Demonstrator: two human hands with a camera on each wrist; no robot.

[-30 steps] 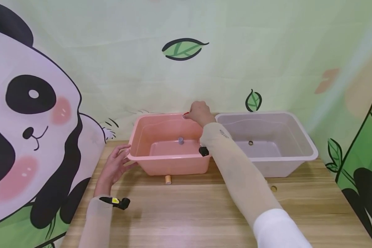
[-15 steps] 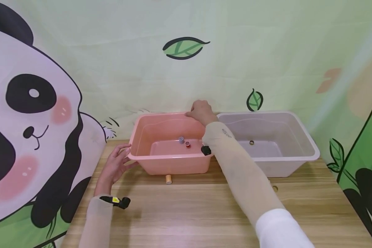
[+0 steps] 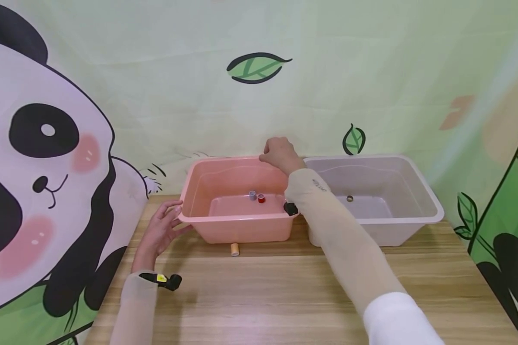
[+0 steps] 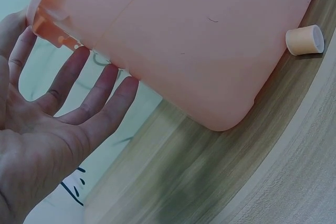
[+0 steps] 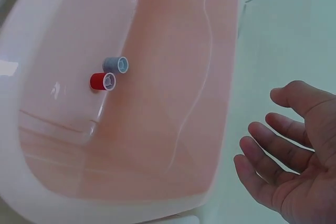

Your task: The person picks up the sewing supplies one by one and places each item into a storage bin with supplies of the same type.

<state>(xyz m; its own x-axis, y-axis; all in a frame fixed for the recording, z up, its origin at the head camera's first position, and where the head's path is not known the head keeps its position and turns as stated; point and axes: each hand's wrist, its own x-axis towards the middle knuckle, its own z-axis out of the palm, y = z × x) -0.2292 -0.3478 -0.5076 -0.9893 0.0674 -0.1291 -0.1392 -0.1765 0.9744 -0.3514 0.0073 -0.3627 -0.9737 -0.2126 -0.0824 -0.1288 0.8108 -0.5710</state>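
Observation:
My left hand (image 3: 163, 229) holds the left end of the pink plastic bin (image 3: 241, 230); in the left wrist view its fingers (image 4: 100, 98) lie against the bin's side below the rim. Above the bin's back right rim is my right hand (image 3: 280, 154). The right wrist view shows that hand holding nothing, its fingers loosely bent and apart from the rim. On the bin's floor a red thread spool (image 5: 102, 81) lies beside a grey-blue thread spool (image 5: 115, 65). A pale orange thread spool (image 4: 305, 41) rests on the table, just in front of the bin.
To the right of the pink bin stands a light grey bin (image 3: 414, 222), partly covered by my right forearm. Inside it is a small brownish ring-like piece (image 3: 349, 198). Both bins stand on a wooden table (image 3: 259, 297), against a printed panda backdrop (image 3: 177, 96).
The red spool left my right hand, dropped into the pink bin and settled beside the grey-blue one. My right forearm shifted slightly right, hiding a small ring-like piece on the table.

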